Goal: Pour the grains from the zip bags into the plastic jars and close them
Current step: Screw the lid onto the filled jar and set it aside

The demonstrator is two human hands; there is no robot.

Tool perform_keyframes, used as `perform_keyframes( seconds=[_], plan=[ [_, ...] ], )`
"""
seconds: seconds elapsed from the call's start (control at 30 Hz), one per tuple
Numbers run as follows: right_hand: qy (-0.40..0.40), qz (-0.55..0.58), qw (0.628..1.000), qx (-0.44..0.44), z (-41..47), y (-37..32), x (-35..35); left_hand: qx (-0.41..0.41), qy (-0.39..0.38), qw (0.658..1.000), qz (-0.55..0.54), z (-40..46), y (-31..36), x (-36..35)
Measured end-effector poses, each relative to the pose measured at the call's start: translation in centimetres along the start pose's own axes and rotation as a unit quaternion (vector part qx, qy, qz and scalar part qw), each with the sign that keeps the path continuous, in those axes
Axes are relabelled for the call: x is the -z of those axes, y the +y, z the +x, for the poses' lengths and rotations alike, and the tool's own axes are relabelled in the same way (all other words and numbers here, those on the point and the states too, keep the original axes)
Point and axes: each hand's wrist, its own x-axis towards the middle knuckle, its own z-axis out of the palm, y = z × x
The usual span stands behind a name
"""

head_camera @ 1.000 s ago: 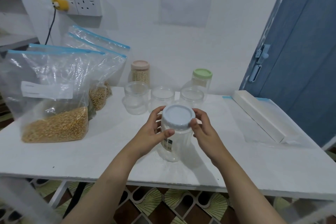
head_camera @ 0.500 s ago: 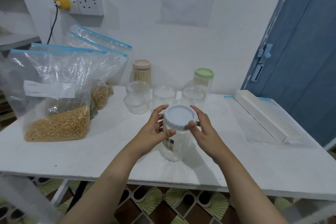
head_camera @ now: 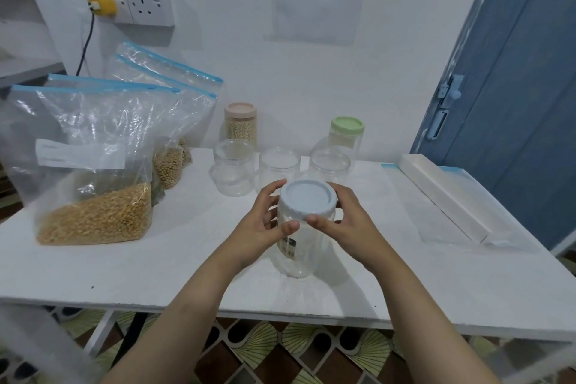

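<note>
**Empty jar gripped at the lid, near-centre of the table**

The clear jar [head_camera: 296, 246] stands near-centre on the table [head_camera: 156, 274]. The left hand [head_camera: 260, 224] grips its body; the right hand [head_camera: 346, 223] grips the blue lid [head_camera: 308, 199].

Risk: the light, empty jar could tip if twisted hard.

Count: four zip bags [head_camera: 93, 165] far left, three open jars [head_camera: 232, 167], two lidded jars [head_camera: 240, 123] behind.

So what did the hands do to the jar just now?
The right hand turned round the blue lid, its thumb sliding toward the left hand's thumb. The left hand kept gripping the jar, which stayed on the table. The bags and other jars didn't move.
</note>
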Motion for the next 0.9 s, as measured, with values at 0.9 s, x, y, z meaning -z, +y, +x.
perform_keyframes(
  seconds=[0.9],
  plan=[
    [0.115,-0.277,0.931,-0.206,-0.5,11.5,1.0,-0.033,0.207,0.977,0.026,2.0,-2.0,-1.3]
  ],
)
